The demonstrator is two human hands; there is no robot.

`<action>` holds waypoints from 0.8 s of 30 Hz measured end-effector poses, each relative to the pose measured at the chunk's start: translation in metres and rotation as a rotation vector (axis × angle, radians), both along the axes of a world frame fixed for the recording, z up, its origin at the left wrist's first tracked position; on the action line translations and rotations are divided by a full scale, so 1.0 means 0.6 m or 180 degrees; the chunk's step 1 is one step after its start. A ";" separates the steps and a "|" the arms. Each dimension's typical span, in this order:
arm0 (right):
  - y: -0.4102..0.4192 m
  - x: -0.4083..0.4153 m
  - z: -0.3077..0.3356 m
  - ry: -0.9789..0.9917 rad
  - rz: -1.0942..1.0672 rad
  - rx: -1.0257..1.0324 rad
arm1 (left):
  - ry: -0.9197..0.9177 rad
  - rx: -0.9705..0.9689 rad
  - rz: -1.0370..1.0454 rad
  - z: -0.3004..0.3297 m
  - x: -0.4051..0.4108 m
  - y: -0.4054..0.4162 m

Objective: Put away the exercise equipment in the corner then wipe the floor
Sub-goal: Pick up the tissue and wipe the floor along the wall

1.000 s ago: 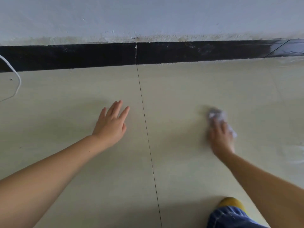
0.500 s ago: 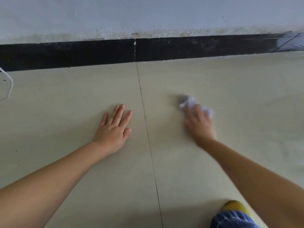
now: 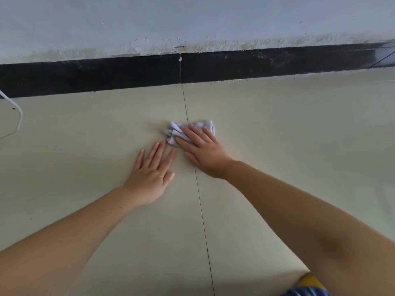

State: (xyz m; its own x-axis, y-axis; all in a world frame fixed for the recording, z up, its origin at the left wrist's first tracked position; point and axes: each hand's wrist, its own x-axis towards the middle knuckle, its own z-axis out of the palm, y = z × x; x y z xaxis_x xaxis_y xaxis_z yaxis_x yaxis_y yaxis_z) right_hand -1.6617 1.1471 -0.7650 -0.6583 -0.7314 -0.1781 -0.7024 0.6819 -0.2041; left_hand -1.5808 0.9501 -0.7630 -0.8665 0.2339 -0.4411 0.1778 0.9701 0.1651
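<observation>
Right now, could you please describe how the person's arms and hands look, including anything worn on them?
Both arms are bare as far as the frame shows: no sleeves, gloves, watch or bracelets. The left hand and the right hand show no rings, and the nails look short and unpainted.

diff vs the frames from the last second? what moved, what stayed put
The right hand swept the white cloth leftward across the floor, from well right of the tile seam to lying over it, close to the left hand's fingertips. It presses the cloth with flat fingers throughout, no change of hold. The left hand stayed flat on the floor left of the seam. The white cable stayed at the left edge.
</observation>
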 end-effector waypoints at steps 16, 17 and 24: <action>0.159 -0.038 0.026 -0.0492 -0.3705 0.0202 | -0.0756 -0.0284 -0.0185 0.036 -0.022 0.009; 0.113 0.001 0.024 -0.0512 -0.3380 0.0166 | -0.0855 -0.0332 -0.0245 0.042 -0.028 0.009; -0.021 0.277 0.033 -0.0570 -0.1205 0.0308 | -0.1229 -0.0494 -0.0610 0.081 -0.061 -0.004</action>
State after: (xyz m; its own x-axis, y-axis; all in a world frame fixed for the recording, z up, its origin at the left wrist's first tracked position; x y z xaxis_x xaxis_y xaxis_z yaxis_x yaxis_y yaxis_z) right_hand -1.4954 1.1344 -0.7449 -0.8295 -0.4186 -0.3698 -0.3584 0.9067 -0.2224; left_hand -1.6175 0.9477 -0.7144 -0.5793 0.2796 -0.7657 0.3106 0.9442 0.1098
